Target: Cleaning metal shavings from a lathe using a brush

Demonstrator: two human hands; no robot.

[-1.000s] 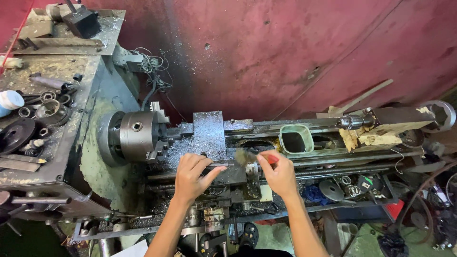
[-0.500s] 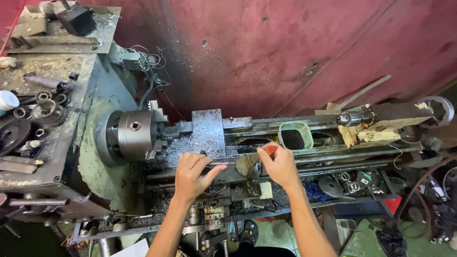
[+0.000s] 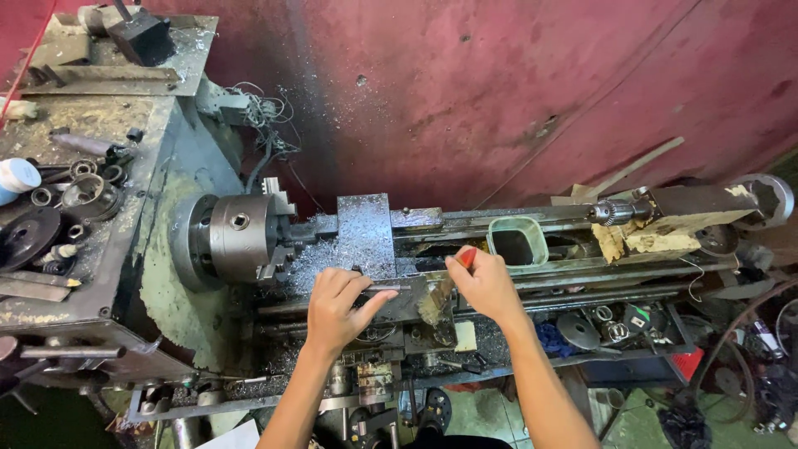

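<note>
Red-handled tool (image 3: 467, 259) mostly hidden inside right hand (image 3: 486, 284) over lathe (image 3: 366, 237).

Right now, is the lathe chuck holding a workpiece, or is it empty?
Empty, as far as visible. The chuck shows only its bare centre hole, with nothing sticking out between the stepped holding pieces. Both hands work further right, at the carriage.

packaging | white-and-blue container (image 3: 17, 177) | far left, on headstock
</note>
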